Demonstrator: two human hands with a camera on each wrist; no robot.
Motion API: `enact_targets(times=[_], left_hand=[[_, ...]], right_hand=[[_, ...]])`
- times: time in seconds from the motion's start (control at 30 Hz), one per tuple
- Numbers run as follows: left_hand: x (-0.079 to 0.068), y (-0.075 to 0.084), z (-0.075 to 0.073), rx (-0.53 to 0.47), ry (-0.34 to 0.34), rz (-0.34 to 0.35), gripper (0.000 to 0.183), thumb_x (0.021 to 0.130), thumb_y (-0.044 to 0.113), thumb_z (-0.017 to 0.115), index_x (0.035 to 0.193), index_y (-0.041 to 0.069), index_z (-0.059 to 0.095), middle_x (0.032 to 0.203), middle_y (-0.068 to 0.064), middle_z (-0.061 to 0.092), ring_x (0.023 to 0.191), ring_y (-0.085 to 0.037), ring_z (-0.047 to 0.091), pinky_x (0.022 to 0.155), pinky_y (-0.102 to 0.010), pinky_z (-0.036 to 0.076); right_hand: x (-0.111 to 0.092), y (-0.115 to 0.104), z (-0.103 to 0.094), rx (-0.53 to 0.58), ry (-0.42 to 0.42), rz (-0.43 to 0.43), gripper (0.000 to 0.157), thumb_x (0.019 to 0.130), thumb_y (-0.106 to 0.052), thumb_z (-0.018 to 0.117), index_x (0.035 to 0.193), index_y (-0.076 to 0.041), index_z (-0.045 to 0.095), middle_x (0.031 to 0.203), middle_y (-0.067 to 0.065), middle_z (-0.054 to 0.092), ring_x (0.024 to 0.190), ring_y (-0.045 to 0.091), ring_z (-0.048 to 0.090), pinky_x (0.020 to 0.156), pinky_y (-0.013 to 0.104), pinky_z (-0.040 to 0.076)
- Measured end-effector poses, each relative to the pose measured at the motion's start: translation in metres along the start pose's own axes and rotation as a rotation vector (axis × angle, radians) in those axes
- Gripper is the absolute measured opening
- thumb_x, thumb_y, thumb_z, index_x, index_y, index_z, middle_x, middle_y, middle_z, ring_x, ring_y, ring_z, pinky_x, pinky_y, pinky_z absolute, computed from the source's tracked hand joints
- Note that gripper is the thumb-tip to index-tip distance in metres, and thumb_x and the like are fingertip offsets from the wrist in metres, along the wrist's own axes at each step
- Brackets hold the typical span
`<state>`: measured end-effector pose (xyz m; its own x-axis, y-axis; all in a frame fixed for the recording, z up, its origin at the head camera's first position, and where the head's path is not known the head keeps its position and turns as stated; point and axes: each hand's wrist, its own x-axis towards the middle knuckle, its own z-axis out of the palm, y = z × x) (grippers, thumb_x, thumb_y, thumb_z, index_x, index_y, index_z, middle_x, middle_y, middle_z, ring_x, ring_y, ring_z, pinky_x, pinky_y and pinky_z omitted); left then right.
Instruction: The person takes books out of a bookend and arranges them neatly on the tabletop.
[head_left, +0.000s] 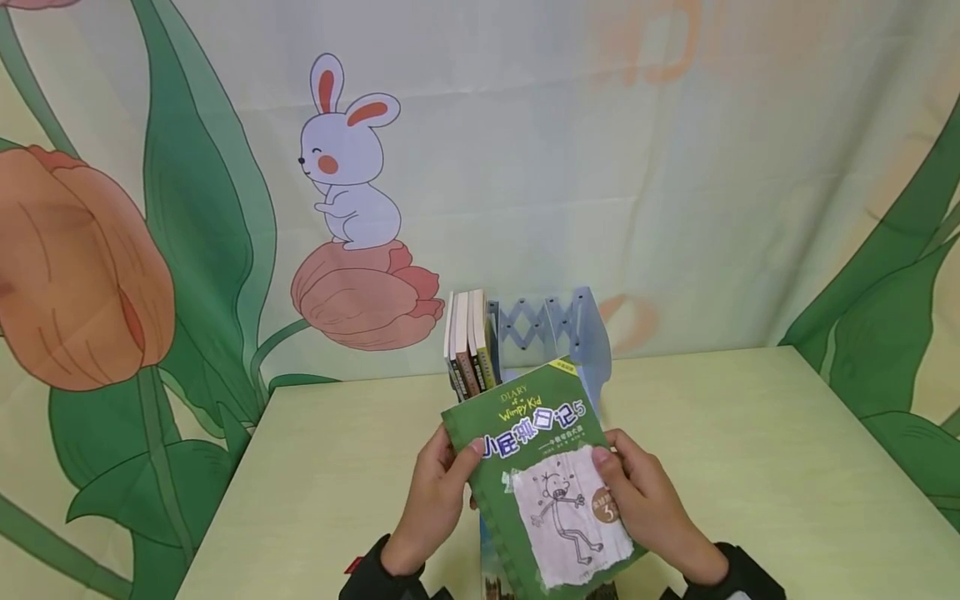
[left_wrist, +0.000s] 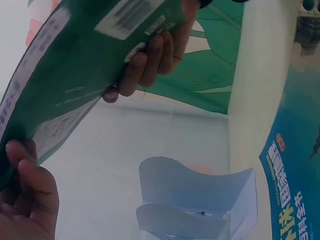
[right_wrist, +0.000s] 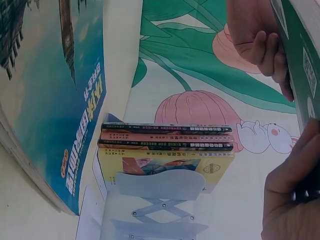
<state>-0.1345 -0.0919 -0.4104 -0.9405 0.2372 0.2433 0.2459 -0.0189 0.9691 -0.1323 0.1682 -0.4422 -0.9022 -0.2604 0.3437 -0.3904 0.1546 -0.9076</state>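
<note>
A green paperback book, "Diary of a Wimpy Kid" (head_left: 498,500), is tilted in front of me, its illustrated cover facing up. My left hand (head_left: 431,500) grips its left edge with the thumb on the cover. At the opposite edge, my right hand (head_left: 660,508) holds it the same way. The back cover with a barcode (left_wrist: 122,20) shows in the left wrist view. Beneath it lies a larger blue book (right_wrist: 75,120), mostly hidden in the head view. Behind stands a blue expandable bookend (head_left: 592,333), holding several upright books (head_left: 470,342) on its left side.
The pale yellow table (head_left: 322,475) stretches to both sides of the hands. Behind its far edge hangs a fabric backdrop (head_left: 525,167) printed with tulips, leaves and a rabbit. A section of the bookend's lattice to the right of the upright books holds nothing.
</note>
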Motion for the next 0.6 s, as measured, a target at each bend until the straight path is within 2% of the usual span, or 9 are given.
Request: enact_targets(times=[0.27,0.37,0.6], left_hand=[[-0.005,-0.011,0.004,-0.025,-0.077,-0.038,0.041,0.105,0.022,0.045,0.143,0.013,0.033,0.1,-0.029,0.067,0.072,-0.011,0.069,0.059,-0.029,0.054],[-0.006,-0.014,0.005,-0.017,-0.088,-0.041,0.046,0.105,0.023,0.045,0.147,0.014,0.027,0.096,-0.029,0.067,0.07,-0.01,0.068,0.061,-0.029,0.054],[-0.011,-0.019,0.01,0.01,-0.049,-0.121,0.069,0.103,0.027,0.05,0.157,0.017,0.007,0.082,-0.019,0.065,0.056,-0.009,0.06,0.058,-0.032,0.054]], right_hand=[[-0.002,-0.002,0.006,0.022,0.083,0.071,0.024,0.107,-0.02,0.038,0.11,-0.002,0.052,0.078,0.012,0.072,0.054,0.015,0.068,0.047,0.036,0.053],[-0.002,-0.002,0.007,0.007,0.119,0.095,0.025,0.107,-0.022,0.039,0.109,-0.002,0.053,0.076,0.013,0.071,0.053,0.015,0.067,0.047,0.035,0.053],[-0.004,0.001,0.01,-0.02,0.181,0.149,0.026,0.106,-0.026,0.042,0.106,-0.003,0.054,0.072,0.009,0.069,0.051,0.014,0.063,0.046,0.034,0.051]])
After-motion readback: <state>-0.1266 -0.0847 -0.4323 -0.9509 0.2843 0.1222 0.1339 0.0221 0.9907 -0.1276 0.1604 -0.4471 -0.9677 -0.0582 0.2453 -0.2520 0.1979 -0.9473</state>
